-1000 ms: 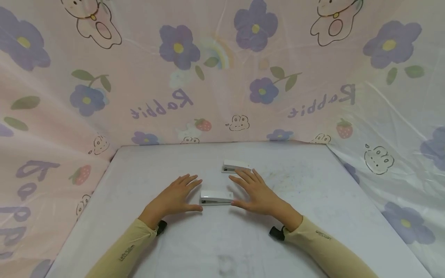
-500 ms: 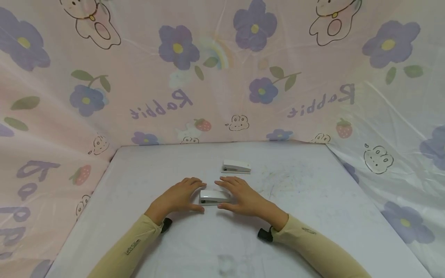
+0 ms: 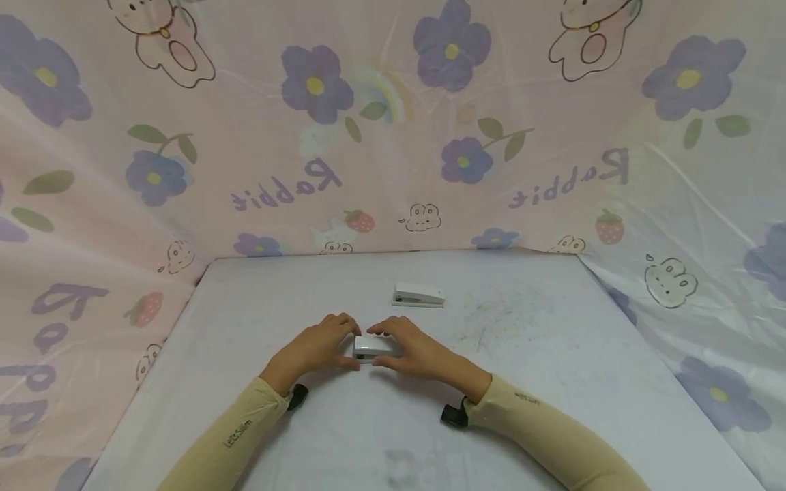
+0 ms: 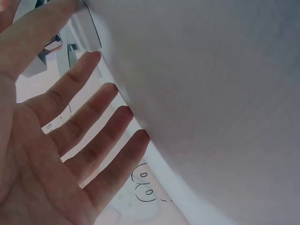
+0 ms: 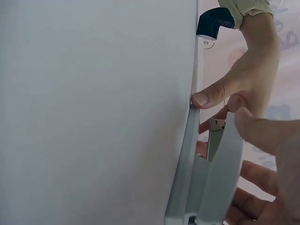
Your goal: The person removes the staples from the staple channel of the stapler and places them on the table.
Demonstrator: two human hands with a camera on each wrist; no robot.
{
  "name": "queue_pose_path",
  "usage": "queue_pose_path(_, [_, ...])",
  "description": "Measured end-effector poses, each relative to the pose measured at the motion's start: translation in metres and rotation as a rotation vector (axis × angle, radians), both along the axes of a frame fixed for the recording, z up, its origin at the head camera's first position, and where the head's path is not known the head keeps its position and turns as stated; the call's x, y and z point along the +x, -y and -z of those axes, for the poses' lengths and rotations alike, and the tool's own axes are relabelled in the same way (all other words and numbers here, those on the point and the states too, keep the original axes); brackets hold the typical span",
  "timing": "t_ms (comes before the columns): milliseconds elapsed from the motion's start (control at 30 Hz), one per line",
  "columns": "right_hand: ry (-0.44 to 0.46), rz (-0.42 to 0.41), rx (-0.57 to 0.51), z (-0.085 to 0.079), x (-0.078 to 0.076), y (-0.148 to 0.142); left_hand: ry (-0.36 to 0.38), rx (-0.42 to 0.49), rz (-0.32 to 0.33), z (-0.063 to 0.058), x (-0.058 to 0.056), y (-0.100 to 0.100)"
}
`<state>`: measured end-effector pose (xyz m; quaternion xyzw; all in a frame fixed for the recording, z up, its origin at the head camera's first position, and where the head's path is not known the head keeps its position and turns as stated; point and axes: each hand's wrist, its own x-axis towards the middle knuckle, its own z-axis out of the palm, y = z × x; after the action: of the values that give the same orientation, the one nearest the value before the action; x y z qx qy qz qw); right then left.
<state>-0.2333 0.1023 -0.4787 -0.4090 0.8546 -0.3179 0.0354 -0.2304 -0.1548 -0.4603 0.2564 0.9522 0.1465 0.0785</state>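
In the head view, a white stapler [image 3: 367, 346] lies on the white table between both hands, its right part covered by the right hand [image 3: 417, 351]. That hand holds the stapler, thumb on the near side and fingers behind; the right wrist view shows the thumb [image 5: 255, 131] against the stapler's upper arm [image 5: 224, 173]. The left hand [image 3: 316, 346] is at the stapler's left end, fingers extended and slightly spread in the left wrist view. Its thumb [image 5: 213, 96] touches the base's end in the right wrist view. A second white stapler [image 3: 419, 294] sits farther back, untouched.
The table [image 3: 276, 436] has faint coloured marks at the right. A printed curtain [image 3: 393, 150] hangs behind it and along both sides. Black devices [image 3: 454, 416] are strapped at both wrists.
The right hand has moved left and down onto the near stapler, away from the far one. The left hand has shifted slightly right, its fingers drawing nearer the stapler's left end.
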Motion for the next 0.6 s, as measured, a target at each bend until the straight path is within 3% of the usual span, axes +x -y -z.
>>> queue_pose_path(133, [-0.032, -0.024, -0.041, 0.001, -0.006, 0.007, -0.009, 0.002, -0.005, -0.001, 0.0, -0.002])
queue_pose_path(267, [0.008, -0.035, -0.075, 0.003, -0.01, 0.012, -0.019, 0.006, -0.003, -0.002, 0.001, -0.005])
queue_pose_path(400, [0.051, -0.032, -0.043, 0.006, -0.011, 0.015, -0.011, 0.003, -0.015, -0.001, 0.002, -0.008])
queue_pose_path(600, [0.014, -0.004, 0.03, 0.007, -0.01, 0.017, 0.004, -0.017, -0.044, -0.003, 0.003, -0.013])
